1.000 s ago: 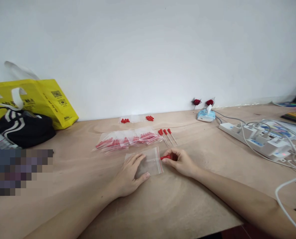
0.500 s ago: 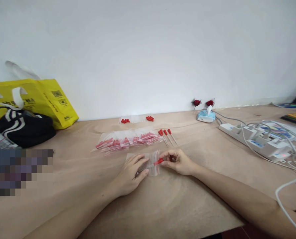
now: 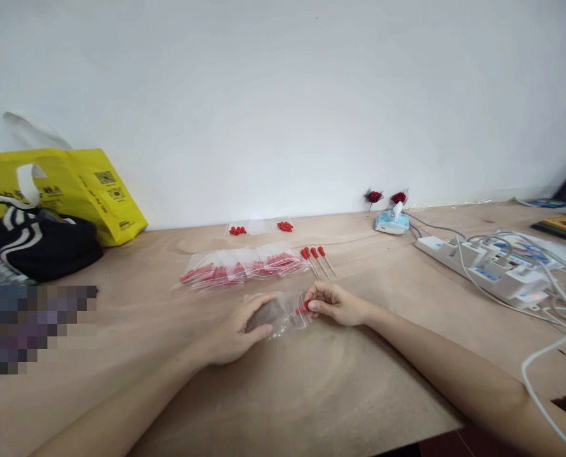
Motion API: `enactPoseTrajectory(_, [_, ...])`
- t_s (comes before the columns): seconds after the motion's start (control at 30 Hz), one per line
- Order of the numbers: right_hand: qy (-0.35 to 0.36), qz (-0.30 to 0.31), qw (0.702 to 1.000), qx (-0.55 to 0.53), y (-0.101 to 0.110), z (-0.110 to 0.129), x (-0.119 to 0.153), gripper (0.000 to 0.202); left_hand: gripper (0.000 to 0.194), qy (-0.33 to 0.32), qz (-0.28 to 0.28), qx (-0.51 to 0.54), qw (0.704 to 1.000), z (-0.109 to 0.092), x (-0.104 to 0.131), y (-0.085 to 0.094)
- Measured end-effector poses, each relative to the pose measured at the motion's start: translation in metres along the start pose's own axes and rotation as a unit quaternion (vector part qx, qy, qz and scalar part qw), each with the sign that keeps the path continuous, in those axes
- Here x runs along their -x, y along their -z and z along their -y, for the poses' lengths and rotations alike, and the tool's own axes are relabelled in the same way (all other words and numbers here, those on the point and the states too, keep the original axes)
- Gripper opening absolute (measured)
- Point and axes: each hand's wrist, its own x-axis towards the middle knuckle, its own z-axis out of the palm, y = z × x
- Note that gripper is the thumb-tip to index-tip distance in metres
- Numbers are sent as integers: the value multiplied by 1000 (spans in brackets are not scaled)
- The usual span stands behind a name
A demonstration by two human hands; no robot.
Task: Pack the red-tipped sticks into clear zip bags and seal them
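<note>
A clear zip bag (image 3: 283, 312) lies between my hands on the table. My right hand (image 3: 337, 304) is closed at the bag's zip end, thumb and fingers pinching a red rubber bulb (image 3: 303, 309) that lies partly within the bag. At the bag's other end rests my left hand (image 3: 242, 330), open, with thumb and fingers spread apart along its edge. Just beyond, overlapping zip bags (image 3: 244, 265) hold several red pieces. To their right lie several droppers (image 3: 321, 252) with red bulbs and thin clear stems.
Against the wall are two small piles of red bulbs (image 3: 285, 226) on clear bags. A yellow bag (image 3: 121, 209) and a black pouch (image 3: 49, 247) stand left. On the right are a tissue pack (image 3: 391, 222), dark red flowers (image 3: 374, 197) and a power strip (image 3: 483, 270) with tangled cables.
My left hand has slid left and its fingers have come off the bag's top. The bag now looks more crumpled. My right hand keeps its pinch at the zip end.
</note>
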Motion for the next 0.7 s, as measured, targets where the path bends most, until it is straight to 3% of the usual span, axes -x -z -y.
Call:
enactPoseTrajectory(0.07, [-2,-2,1000,4,6,-1,1,37,44,-34,49,3,998,6,5,12])
enactPoseTrajectory(0.17, [-13,-18,1000,3,9,-3,0,39,42,-47,68,-15,996,14,10,18])
enactPoseTrajectory(0.4, [-37,-87,995,20,1,-3,-1,41,41,-36,46,-27,998,13,6,1])
enactPoseTrajectory(0.6, [9,12,997,75,-2,3,4,36,40,-37,45,-32,998,12,6,2])
enactPoseTrajectory(0.7, [-2,-10,997,74,-6,3,2,35,40,-39,44,-35,998,13,6,2])
